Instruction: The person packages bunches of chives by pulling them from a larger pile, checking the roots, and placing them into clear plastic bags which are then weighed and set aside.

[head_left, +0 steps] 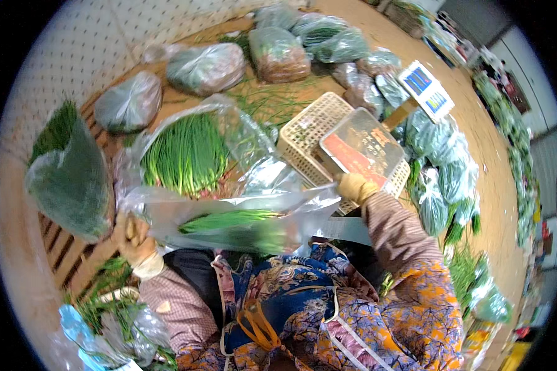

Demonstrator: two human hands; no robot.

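Observation:
A long clear plastic bag [165, 217] stretches across in front of my lap, with a bunch of green onions [232, 221] lying in its near side. My left hand [136, 240], in a tan glove, is closed at the bag's left end. At its raised right corner my right hand [356, 187], gloved too, grips the plastic beside the scale. Just beyond the bag, a thick bundle of green onions [189, 154] lies in an open clear plastic sack [254, 127], roots toward me.
A cream plastic basket [296, 139] and a scale with a worn tray [377, 145] and a display [426, 89] stand at the right. Filled bags [205, 67] ring the far side. A tall bag of greens [71, 185] stands left; more bagged onions [436, 161] lie right.

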